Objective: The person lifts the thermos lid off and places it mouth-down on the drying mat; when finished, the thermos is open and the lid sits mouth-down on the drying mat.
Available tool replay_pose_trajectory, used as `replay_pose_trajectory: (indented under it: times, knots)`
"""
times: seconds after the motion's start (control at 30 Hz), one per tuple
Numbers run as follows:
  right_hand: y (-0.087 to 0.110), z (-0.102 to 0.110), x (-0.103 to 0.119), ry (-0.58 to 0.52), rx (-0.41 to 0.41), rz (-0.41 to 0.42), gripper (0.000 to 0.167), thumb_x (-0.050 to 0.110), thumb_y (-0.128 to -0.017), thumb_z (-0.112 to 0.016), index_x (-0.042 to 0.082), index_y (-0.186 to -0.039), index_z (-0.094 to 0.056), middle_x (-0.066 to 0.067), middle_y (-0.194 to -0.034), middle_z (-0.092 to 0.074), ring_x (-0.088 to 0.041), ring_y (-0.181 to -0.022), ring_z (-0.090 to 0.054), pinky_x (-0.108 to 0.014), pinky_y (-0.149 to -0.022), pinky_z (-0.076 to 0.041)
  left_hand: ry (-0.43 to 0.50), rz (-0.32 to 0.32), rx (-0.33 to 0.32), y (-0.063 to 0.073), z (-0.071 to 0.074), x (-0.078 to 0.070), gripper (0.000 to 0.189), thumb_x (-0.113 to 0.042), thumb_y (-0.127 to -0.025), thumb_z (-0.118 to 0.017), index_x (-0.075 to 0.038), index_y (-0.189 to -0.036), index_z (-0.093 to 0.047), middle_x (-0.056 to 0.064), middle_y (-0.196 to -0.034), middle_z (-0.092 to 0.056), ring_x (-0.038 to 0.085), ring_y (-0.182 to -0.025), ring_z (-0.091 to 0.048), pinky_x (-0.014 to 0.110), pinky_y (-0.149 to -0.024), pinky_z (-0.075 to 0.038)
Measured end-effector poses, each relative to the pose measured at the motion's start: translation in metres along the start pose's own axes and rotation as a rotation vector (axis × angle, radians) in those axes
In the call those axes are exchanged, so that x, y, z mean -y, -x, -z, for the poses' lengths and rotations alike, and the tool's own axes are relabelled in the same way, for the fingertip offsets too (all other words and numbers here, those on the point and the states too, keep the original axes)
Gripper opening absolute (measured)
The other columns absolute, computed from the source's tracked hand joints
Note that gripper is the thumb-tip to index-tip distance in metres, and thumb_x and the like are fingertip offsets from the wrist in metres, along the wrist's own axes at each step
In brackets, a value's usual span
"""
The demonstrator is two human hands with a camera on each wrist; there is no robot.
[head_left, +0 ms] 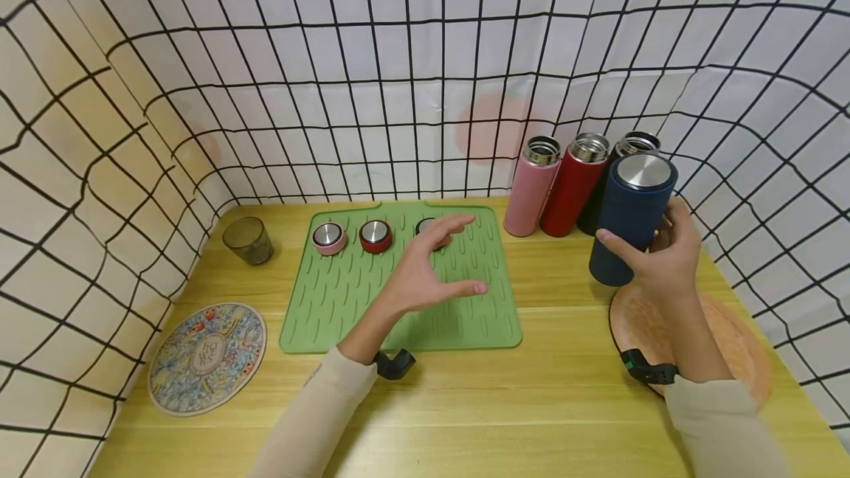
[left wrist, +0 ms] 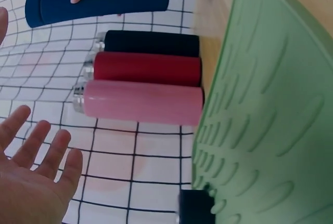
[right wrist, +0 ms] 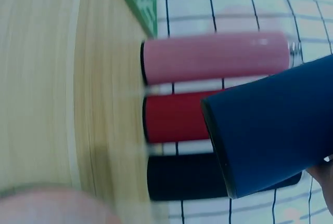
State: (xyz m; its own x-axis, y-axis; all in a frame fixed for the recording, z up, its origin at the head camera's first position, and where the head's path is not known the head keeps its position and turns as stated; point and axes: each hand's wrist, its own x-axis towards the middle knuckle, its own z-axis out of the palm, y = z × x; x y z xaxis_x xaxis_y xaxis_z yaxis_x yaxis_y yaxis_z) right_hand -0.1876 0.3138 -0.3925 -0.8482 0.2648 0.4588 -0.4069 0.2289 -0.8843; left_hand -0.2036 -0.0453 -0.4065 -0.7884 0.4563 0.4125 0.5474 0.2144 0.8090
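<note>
My right hand (head_left: 671, 260) grips a dark blue vacuum flask (head_left: 627, 216), its silver-topped lid on. In the right wrist view the flask (right wrist: 276, 130) is tilted, its base off the table. Behind it stand three lidless flasks: pink (head_left: 530, 194), red (head_left: 572, 194) and black (head_left: 591, 209). My left hand (head_left: 421, 271) hovers over a green drying mat (head_left: 398, 316), thumb and fingers spread apart, holding nothing. A pink lid (head_left: 328, 239) and a red lid (head_left: 375, 237) lie on the mat. A black lid (head_left: 425, 225) is partly hidden behind the left hand.
A smoky glass cup (head_left: 249, 240) stands at the back left, behind a round patterned placemat (head_left: 207, 358). An orange-brown round mat (head_left: 724, 338) lies under the right forearm. A cloth with a black grid (head_left: 372, 109) encloses the back and sides of the wooden table (head_left: 478, 411).
</note>
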Motion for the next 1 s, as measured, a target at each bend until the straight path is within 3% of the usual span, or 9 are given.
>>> replay_pose_trajectory:
  times: [0.1, 0.17, 0.33, 0.43, 0.57, 0.77, 1.0]
  knots:
    - [0.006, -0.012, 0.005, -0.102, 0.081, 0.051, 0.081, -0.020, -0.070, -0.079, 0.006, -0.143, -0.055, -0.005, -0.136, -0.062, -0.016, -0.117, -0.064, -0.013, -0.096, -0.053, 0.027, -0.021, 0.001, 0.000, 0.002, -0.004, 0.092, -0.028, -0.074, -0.095, -0.035, -0.153, -0.047, -0.011, -0.154, -0.048, 0.018, -0.136, -0.051, 0.044, -0.116, -0.045]
    - [0.009, -0.020, 0.008, -0.144, 0.131, 0.089, 0.082, -0.024, -0.069, -0.078, 0.003, -0.143, -0.054, -0.006, -0.135, -0.062, -0.016, -0.116, -0.065, -0.014, -0.098, -0.053, 0.044, -0.033, 0.006, 0.000, 0.003, -0.007, 0.090, -0.036, -0.075, -0.094, -0.035, -0.153, -0.048, -0.010, -0.155, -0.048, 0.015, -0.136, -0.052, 0.041, -0.116, -0.046]
    - [0.016, -0.039, 0.016, -0.131, 0.211, 0.149, 0.082, -0.024, -0.066, -0.080, -0.001, -0.141, -0.055, -0.003, -0.133, -0.062, -0.014, -0.116, -0.065, -0.014, -0.099, -0.052, 0.067, -0.062, 0.017, 0.001, 0.003, -0.014, 0.093, -0.068, -0.074, -0.082, -0.034, -0.153, -0.048, -0.004, -0.156, -0.048, 0.014, -0.136, -0.052, 0.039, -0.117, -0.046]
    - [0.021, -0.049, 0.021, -0.107, 0.239, 0.173, 0.082, -0.024, -0.063, -0.081, -0.004, -0.138, -0.055, -0.002, -0.129, -0.065, -0.015, -0.113, -0.065, -0.015, -0.098, -0.053, 0.062, -0.068, 0.019, 0.001, 0.002, -0.019, 0.096, -0.076, -0.072, -0.077, -0.034, -0.154, -0.047, -0.004, -0.156, -0.048, 0.013, -0.135, -0.052, 0.039, -0.117, -0.046]
    - [0.029, -0.058, 0.027, -0.029, 0.279, 0.201, 0.082, -0.023, -0.060, -0.084, -0.005, -0.136, -0.057, 0.004, -0.124, -0.068, -0.013, -0.108, -0.064, -0.015, -0.096, -0.054, 0.052, -0.066, 0.015, 0.003, 0.001, -0.026, 0.099, -0.078, -0.072, -0.076, -0.035, -0.155, -0.044, -0.008, -0.156, -0.047, 0.012, -0.136, -0.053, 0.035, -0.117, -0.045]
    - [0.038, -0.069, 0.032, 0.075, 0.372, 0.232, 0.085, -0.014, -0.059, -0.091, 0.005, -0.136, -0.062, 0.014, -0.125, -0.069, -0.009, -0.109, -0.065, -0.016, -0.096, -0.054, 0.076, -0.094, 0.021, 0.004, 0.002, -0.034, 0.103, -0.075, -0.072, -0.078, -0.030, -0.157, -0.042, -0.007, -0.156, -0.048, 0.019, -0.138, -0.053, 0.032, -0.118, -0.043]
    - [0.043, -0.077, 0.040, 0.120, 0.487, 0.234, 0.085, -0.004, -0.059, -0.096, 0.014, -0.136, -0.065, 0.011, -0.124, -0.070, -0.011, -0.109, -0.065, -0.019, -0.096, -0.053, 0.110, -0.171, 0.026, 0.006, 0.003, -0.046, 0.099, -0.067, -0.075, -0.081, -0.027, -0.157, -0.041, -0.005, -0.153, -0.051, 0.015, -0.136, -0.055, 0.035, -0.117, -0.045]
